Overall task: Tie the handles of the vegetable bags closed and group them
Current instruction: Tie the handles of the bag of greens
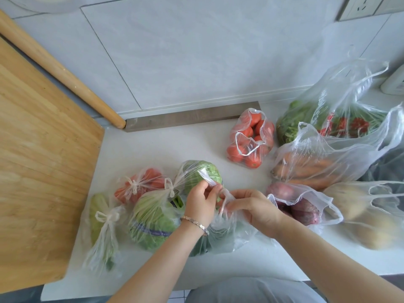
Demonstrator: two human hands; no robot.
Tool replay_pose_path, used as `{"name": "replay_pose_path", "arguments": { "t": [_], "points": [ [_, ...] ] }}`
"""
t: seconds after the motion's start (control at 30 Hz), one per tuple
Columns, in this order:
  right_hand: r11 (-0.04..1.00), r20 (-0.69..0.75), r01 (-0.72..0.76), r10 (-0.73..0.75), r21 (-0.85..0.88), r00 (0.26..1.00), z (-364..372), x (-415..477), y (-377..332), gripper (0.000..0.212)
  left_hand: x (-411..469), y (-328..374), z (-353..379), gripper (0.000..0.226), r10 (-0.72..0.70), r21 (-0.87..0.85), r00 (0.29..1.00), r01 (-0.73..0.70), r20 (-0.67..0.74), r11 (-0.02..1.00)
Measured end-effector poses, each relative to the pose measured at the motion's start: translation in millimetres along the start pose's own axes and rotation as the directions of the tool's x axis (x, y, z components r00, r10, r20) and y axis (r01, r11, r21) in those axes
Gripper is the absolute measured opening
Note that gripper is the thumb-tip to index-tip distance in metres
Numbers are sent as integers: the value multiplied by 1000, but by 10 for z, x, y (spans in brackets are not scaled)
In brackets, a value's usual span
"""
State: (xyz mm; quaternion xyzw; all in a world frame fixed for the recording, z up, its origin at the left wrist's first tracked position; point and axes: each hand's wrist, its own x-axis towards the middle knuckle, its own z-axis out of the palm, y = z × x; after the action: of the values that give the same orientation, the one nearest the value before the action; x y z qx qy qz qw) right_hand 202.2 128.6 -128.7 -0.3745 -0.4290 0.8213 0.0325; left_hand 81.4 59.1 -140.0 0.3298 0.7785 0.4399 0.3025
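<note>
Pinches handles (225, 193) of the near bag (231, 234) with left hand (200, 203) and right hand (256, 209), fingers curled, hands nearly touching, forearms converging from near edge.

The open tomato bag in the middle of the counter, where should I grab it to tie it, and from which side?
Probably by its handle loop, from above on the near side: the tomato bag lies untied, that loop draped loose over the tomatoes, with bare counter in front.
</note>
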Motion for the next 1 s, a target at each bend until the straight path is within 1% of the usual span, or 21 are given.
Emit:
{"name": "replay_pose_path", "arguments": {
  "t": [0.1,0.17,0.23,0.3,0.37,0.43,0.53,0.6,0.67,0.73,0.77,0.8,0.87,0.9,0.93,0.97,1.0],
  "points": [
    [987,11,-15,13,160,1000,-19,-28,-8,60,-33,-24,3,15,-20,-9,999,20,35,1000],
    [964,30,6,-15,264,999,-47,-55,-23,58,-74,-22,21,20,-32,-20,998,33,58,999],
    [950,44,37,-53,309,998,-59,-82,-34,48,-107,-23,44,20,-35,-14,997,36,74,999],
    [956,20,79,-88,282,996,-62,-90,-1,44,-131,-19,57,18,-54,-30,995,57,81,998],
    [976,-34,118,-114,184,993,-41,-105,26,41,-141,-45,62,20,-59,-51,995,63,78,997],
    [986,-86,149,-143,68,986,-23,-126,32,31,-150,-68,63,20,-61,-55,996,65,64,996],
    [985,-103,165,-169,-51,980,-12,-159,19,25,-161,-58,55,12,-48,-40,998,49,45,998],
    [988,-67,151,-152,-22,986,-21,-172,5,27,-171,-41,41,12,-17,-11,999,18,38,1000],
    [989,-5,129,-129,73,992,-29,-194,-9,29,-183,-19,32,10,-3,-14,999,3,43,1000],
    [983,14,121,-124,141,992,-23,-215,-21,29,-185,-21,36,10,16,4,999,-16,38,1000],
    [985,-18,130,-128,115,992,-16,-218,-17,27,-188,-28,45,11,28,18,999,-28,31,999],
    [989,-73,141,-138,43,988,-5,-215,-7,25,-195,-32,58,11,36,22,999,-36,27,999],
    [976,-217,146,-180,-164,959,15,-178,32,20,-208,-34,75,15,22,29,999,-23,31,999],
    [950,-273,149,-225,-273,935,20,-155,58,15,-212,-41,84,18,4,23,1000,-5,27,1000],
    [915,-301,154,-276,-374,913,20,-133,81,18,-212,-41,88,19,-14,-1,1000,14,17,1000],
    [886,-304,171,-321,-431,897,22,-115,103,27,-208,-51,94,22,-47,-29,999,47,-9,998],
    [876,-300,194,-348,-442,888,38,-115,104,33,-207,-43,95,25,-99,-71,994,96,-44,993]
  ]
}}
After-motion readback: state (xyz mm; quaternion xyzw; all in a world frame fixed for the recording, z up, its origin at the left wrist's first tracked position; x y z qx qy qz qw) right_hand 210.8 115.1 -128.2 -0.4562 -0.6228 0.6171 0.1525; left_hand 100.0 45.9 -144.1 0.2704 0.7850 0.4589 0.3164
